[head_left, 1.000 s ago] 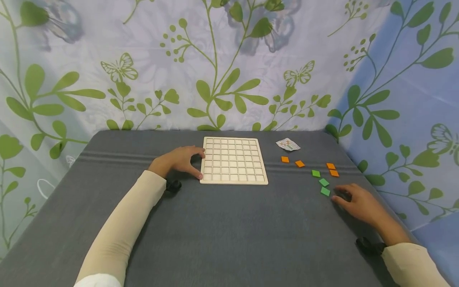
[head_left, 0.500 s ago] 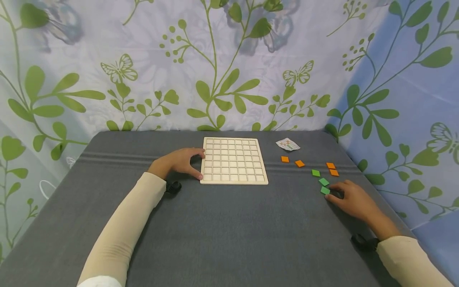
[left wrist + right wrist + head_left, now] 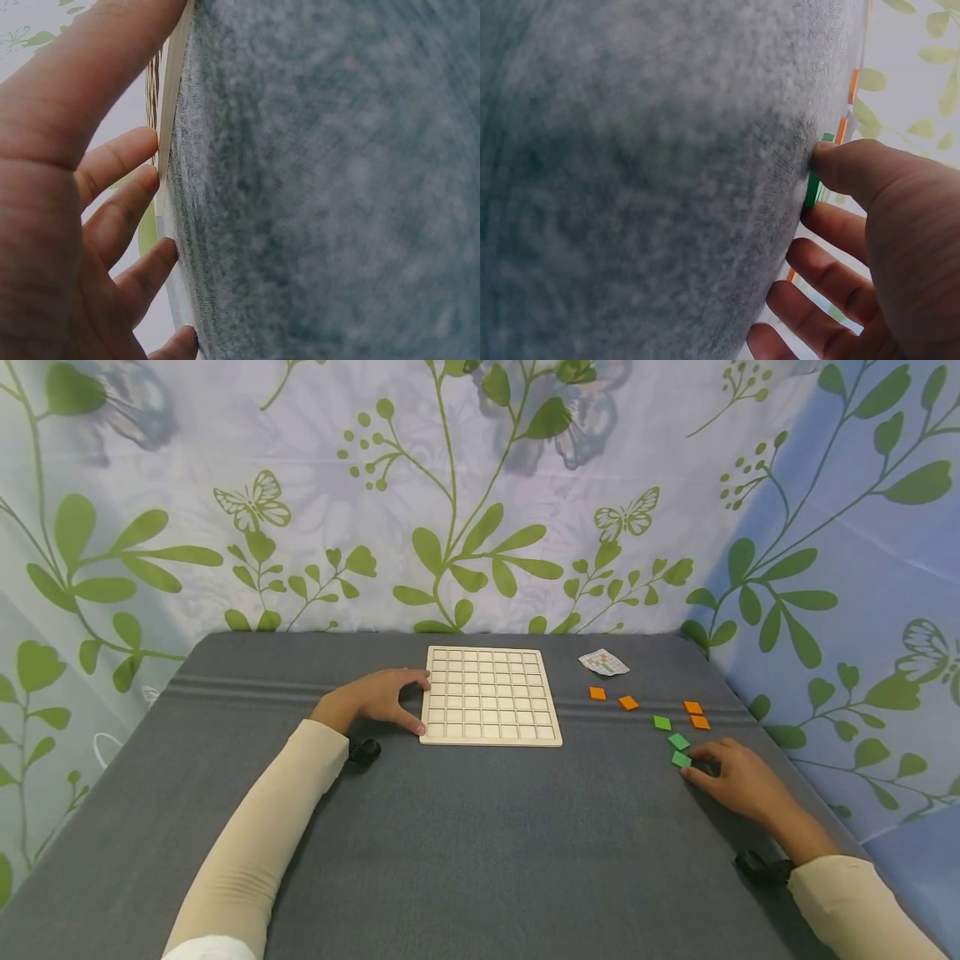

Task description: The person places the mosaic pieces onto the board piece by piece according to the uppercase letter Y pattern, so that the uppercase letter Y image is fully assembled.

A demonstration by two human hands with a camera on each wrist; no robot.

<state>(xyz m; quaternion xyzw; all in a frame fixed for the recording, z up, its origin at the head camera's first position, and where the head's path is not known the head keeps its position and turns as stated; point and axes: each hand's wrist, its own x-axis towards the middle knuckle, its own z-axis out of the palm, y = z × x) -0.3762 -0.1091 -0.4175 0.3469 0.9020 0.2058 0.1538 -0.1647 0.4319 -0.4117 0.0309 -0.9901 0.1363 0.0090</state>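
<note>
A pale wooden grid board [image 3: 491,697] lies on the grey table. My left hand [image 3: 378,697] rests against its left edge, thumb near the front corner and fingertips higher up. The left wrist view shows the thumb and fingers spread along the board's side [image 3: 174,94]. To the right, my right hand [image 3: 738,779] pinches the nearest green square tile [image 3: 681,760] between thumb and index finger, the tile still on the cloth. Its green edge [image 3: 812,191] shows between the two fingertips in the right wrist view, the other fingers loosely bent. Two more green tiles [image 3: 678,742] lie just behind it.
Several orange tiles [image 3: 700,722] lie behind the green ones. A creased paper card [image 3: 603,662] with a coloured grid print sits at the back right of the board. Patterned curtain [image 3: 480,502] hangs along the table's far and right edges.
My right hand has moved left from beside the green tiles, and its thumb and index finger have come onto the nearest one. The left hand and board have stayed put.
</note>
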